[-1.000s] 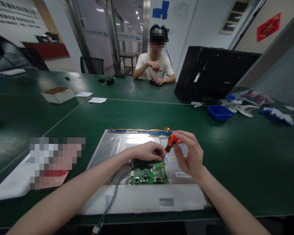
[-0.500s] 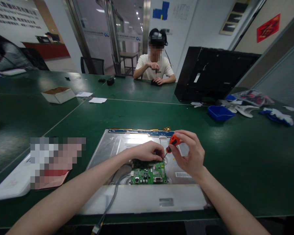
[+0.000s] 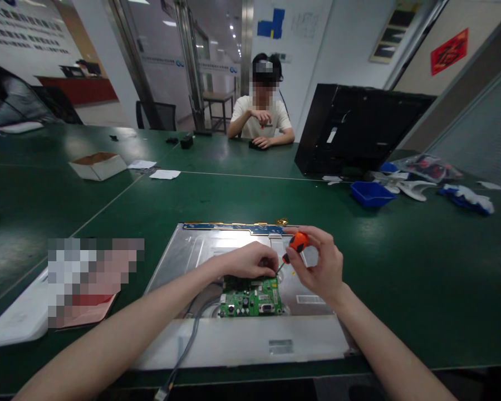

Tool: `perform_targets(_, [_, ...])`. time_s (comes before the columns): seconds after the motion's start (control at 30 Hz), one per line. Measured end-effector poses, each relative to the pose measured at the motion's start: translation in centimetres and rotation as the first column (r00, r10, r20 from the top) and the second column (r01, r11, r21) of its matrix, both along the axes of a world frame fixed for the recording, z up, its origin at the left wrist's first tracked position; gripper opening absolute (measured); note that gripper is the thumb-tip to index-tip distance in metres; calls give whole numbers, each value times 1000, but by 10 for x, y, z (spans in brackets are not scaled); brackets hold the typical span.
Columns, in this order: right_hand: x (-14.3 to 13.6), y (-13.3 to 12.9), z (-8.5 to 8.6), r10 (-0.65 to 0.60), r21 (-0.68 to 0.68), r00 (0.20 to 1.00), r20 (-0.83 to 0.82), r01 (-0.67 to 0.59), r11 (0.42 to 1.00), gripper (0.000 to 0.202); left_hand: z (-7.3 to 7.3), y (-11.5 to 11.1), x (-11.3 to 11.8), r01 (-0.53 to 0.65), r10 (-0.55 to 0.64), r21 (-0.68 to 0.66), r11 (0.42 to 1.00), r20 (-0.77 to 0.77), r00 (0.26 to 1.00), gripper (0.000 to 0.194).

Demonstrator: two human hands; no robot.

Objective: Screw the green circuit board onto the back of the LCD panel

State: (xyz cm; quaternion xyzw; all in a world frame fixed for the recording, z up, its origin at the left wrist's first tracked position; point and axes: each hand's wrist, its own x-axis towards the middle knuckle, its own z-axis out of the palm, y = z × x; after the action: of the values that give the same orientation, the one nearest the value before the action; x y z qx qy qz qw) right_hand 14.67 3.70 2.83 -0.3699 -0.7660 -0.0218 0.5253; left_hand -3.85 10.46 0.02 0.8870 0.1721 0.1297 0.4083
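Note:
A silver metal monitor back panel (image 3: pixel 192 250) lies flat on the green table in front of me. On it sits a small green circuit board (image 3: pixel 251 298). My left hand (image 3: pixel 248 259) rests on the board's far edge, fingers curled down onto it. My right hand (image 3: pixel 319 264) grips an orange-handled screwdriver (image 3: pixel 294 246), its tip pointing down-left at the board's far right corner, right beside my left fingertips. A grey cable (image 3: pixel 187 345) runs from the board toward the table's near edge.
A black monitor shell (image 3: pixel 359 128) stands at the back right, with a blue tray (image 3: pixel 371 193) and white and blue items beside it. A small cardboard box (image 3: pixel 98 165) and papers lie back left. Another person sits across the table. A white object (image 3: pixel 16 320) lies near left.
My right hand has turned the screwdriver handle slightly between its fingers; the tip stays at the same corner of the board. My left hand has not moved. The view shifted a little.

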Motion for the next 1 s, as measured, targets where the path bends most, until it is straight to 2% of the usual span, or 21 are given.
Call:
perform_targets(0.1, [-1,-1,7,14,43,998,63,-17,999,48,2,-1,1,25,-25,32,999,11,1000,17])
perform_targets(0.3, [0,-2,11,72,29,989,130,-77,997,50,1,1,3,49,-50,100,994,12,999,8])
perform_targets(0.8, [0,2,7,-16,158,990,140,-6,987,58,-1,-1,4,7,-4,68,998,-40,999,12])
perform_targets(1.0, [4,0,5,-12,60,991,130,4,998,57,1,-1,4,-3,8,92,996,-55,998,10])
